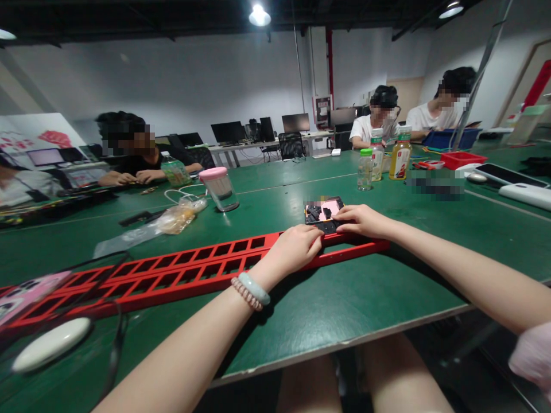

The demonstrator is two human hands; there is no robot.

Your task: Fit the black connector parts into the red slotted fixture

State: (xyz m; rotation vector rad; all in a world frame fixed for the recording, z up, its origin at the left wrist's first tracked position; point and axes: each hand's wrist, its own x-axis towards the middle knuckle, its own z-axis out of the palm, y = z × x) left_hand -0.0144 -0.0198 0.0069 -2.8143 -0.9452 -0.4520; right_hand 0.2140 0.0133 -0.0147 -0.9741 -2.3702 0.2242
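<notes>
A long red slotted frame (206, 258) lies across the green table. My left hand (295, 248), with a pale bangle and a coiled band at its wrist, rests over the frame's right part with its fingers curled. The fingertips meet dark pieces (328, 226) by the frame, and what they grip is hidden. Just beyond, a small open box (314, 213) holds several loose black parts and something pink. My right hand (359, 221) is at the box's right side, fingers and thumb bent in close together; anything pinched there is too small to make out.
On the left are a pink patterned item (32, 295), a white oval object (51, 344) and a dark cable. Farther back stand a pink-lidded cup (220, 189), a plastic bag (172, 221), several bottles (400, 154) and a red tray (462, 159). Several people sit around the table.
</notes>
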